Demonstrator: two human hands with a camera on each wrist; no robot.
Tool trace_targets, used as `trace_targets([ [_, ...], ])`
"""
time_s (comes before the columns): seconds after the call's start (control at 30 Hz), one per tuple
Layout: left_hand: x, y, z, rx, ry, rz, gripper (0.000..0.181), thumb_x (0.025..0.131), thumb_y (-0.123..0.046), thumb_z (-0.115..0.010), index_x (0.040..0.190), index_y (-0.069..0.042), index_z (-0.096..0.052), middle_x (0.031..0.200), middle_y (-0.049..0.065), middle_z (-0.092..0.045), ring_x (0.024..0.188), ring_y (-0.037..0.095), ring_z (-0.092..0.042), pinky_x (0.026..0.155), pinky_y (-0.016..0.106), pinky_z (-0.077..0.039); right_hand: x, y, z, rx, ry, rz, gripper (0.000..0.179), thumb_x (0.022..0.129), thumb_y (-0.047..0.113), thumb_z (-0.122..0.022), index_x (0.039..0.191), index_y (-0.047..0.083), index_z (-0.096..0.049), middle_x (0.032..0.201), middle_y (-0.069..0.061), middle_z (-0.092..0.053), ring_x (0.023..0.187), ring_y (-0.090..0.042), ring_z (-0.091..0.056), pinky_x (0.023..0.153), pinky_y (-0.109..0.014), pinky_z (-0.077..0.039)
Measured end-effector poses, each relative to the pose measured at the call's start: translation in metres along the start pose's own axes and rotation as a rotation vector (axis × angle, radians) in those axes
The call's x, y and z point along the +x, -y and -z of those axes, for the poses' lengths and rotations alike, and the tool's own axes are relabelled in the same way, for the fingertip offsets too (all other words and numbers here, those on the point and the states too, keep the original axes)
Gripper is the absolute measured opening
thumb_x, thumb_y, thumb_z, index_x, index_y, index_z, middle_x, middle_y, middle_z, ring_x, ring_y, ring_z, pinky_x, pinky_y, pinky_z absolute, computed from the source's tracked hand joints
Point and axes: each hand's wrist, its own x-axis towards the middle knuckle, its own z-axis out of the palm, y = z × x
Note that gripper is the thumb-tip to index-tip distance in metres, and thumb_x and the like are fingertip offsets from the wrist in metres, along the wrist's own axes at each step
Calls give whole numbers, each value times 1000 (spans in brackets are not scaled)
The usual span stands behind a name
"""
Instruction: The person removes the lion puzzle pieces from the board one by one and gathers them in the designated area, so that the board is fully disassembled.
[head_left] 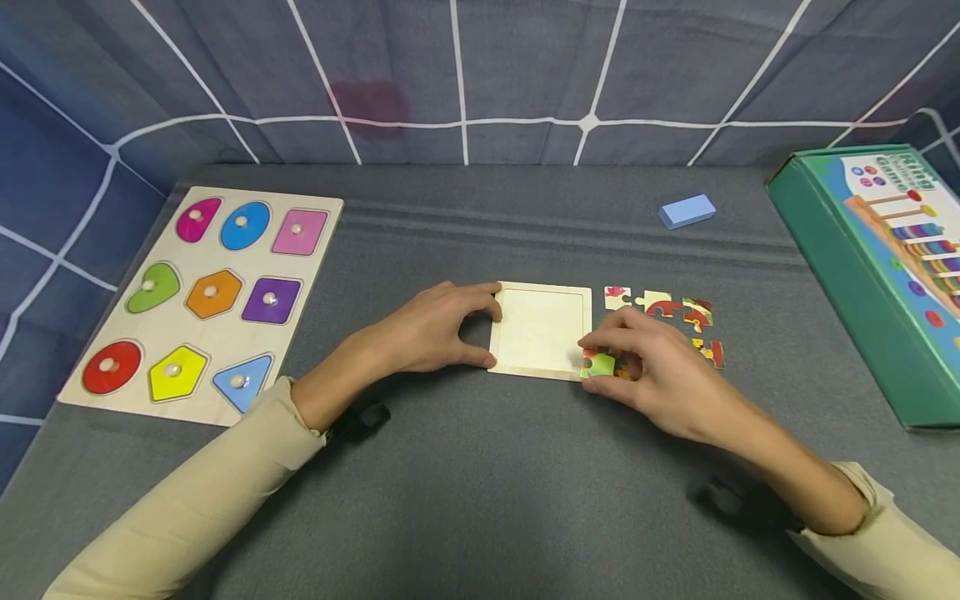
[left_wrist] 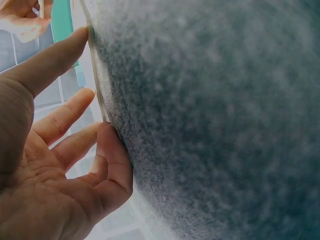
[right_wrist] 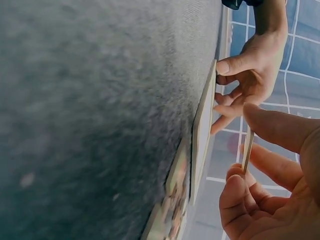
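Observation:
A square pale wooden puzzle tray (head_left: 542, 331) with a raised rim lies flat on the dark grey cloth. At its left edge rests my left hand (head_left: 442, 329), thumb near the lower corner and fingertips near the upper one; the left wrist view shows the fingertips (left_wrist: 86, 35) against the thin edge. My right hand (head_left: 660, 367) pinches a jigsaw piece (head_left: 597, 364), green and red on top, over the tray's right edge. From the right wrist view, this piece (right_wrist: 248, 150) appears edge-on between thumb and fingers, above the tray (right_wrist: 202, 130).
Several loose jigsaw pieces (head_left: 658, 303) lie right of the tray, partly behind my right hand. A knobbed shape board (head_left: 225, 354) occupies the left. A blue block (head_left: 687, 212) lies at the back right, and a green toy box (head_left: 840, 292) stands at the right edge.

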Motion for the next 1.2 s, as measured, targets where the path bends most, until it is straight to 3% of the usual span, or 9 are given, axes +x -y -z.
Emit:
trace_targets([
  [0.47,1,-1,0,3,0,-2,45,79,-31,-85,115,-13,-65,151,9,-44,123,29,-52,102,45,-37,-22,-13,11,-28,-25,35,37,76,2,-84,111,10,-74,106,11,-56,83,-6,-51,65,-19,-40],
  [0.87,0,-1,0,3,5,9,45,80,-31,-84,116,-13,-65,151,9,-44,125,28,-51,104,44,-35,-42,-23,26,-35,-52,11,40,72,-2,-85,107,12,-72,106,11,-57,75,-4,-49,65,-19,-40],
  [1.2,1,0,-1,10,14,31,45,80,-31,-84,116,-14,-64,152,7,-43,126,27,-49,105,42,-33,-63,-37,37,-128,-74,-44,46,69,0,-87,111,17,-74,97,10,-50,73,-4,-44,59,-21,-36],
])
